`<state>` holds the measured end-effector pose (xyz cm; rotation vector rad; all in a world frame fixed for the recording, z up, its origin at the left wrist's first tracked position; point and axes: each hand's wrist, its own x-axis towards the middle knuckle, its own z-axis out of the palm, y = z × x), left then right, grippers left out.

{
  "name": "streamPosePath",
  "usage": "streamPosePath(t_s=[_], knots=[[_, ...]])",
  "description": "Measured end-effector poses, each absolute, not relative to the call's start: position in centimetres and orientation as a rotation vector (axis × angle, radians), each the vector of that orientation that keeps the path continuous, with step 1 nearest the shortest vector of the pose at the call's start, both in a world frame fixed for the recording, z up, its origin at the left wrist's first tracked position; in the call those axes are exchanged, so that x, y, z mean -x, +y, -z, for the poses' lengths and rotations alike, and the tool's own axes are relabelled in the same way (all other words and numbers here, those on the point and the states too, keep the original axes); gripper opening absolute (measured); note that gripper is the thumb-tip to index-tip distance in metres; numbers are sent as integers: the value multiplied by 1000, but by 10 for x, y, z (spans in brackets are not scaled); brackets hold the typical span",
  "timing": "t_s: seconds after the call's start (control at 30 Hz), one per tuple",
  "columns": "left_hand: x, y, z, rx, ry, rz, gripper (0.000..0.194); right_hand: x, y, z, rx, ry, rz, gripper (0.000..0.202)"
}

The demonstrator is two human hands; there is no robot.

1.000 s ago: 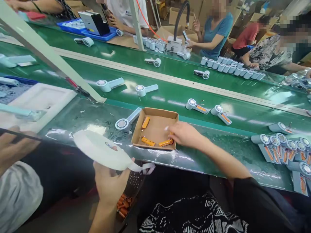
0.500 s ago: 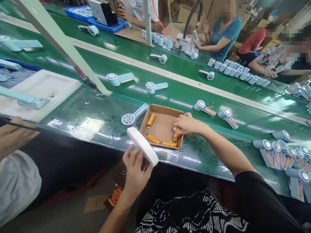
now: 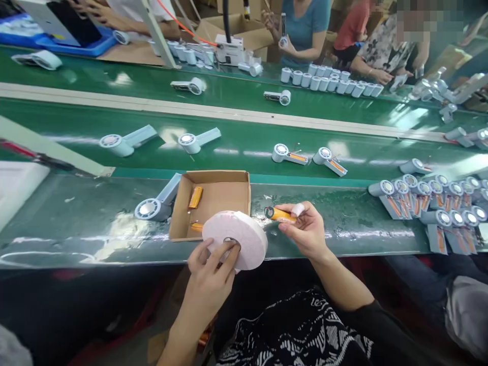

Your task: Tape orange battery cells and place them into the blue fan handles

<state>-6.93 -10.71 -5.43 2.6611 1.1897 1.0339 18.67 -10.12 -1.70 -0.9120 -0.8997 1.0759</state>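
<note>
My left hand (image 3: pixel 213 269) grips a wide roll of white tape (image 3: pixel 244 241), with fingers in its core hole. To its right, my right hand (image 3: pixel 307 229) pinches an orange battery (image 3: pixel 280 214) with dark wires at its left end. A white covering, perhaps a finger cot or tape, sits on one fingertip. Behind the roll stands an open cardboard box (image 3: pixel 217 177), and an orange battery (image 3: pixel 195 197) lies inside it. The roll hides part of the box. A pale blue fan body (image 3: pixel 150 208) leans by the box's left side.
Several fan bodies (image 3: pixel 190 143) lie on the green conveyor (image 3: pixel 236 168). Many fan bodies with orange batteries (image 3: pixel 423 189) crowd the bench's right end. A metal post (image 3: pixel 57 150) stands at left. Co-workers (image 3: pixel 305 30) sit across the line.
My right hand has lifted an orange battery out of the box and moved right of it. The tape roll has turned its flat face towards me. The view has shifted right.
</note>
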Motion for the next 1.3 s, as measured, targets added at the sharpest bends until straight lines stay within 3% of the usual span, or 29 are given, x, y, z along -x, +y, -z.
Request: streamPosePath(t_s=[0.17,0.37,0.5,0.6,0.7,0.93,1.07,1.3], knots=[[53,-108,51,-2750,1094,-905,33,-201,-116,24,868,-800,-1096,41],[38,-107,42,-2856,1040,-782,38,-211,-132,25,950,-921,-850,17],[32,-110,44,-2923,969,-717,45,-212,-136,31,1041,-1132,-572,43],[30,-111,47,-2958,978,-680,47,-213,-139,37,1055,-1248,-495,48],[32,-111,44,-2994,1004,-633,49,-219,-142,39,1072,-1278,-611,40],[39,-99,19,-3074,830,-514,64,-265,-139,15,1321,-1239,-1272,38],[26,-101,19,-3015,809,-553,64,-259,-136,21,1295,-930,-1239,46],[-9,-129,37,-2980,895,-847,37,-205,-158,51,1177,-372,-978,67]])
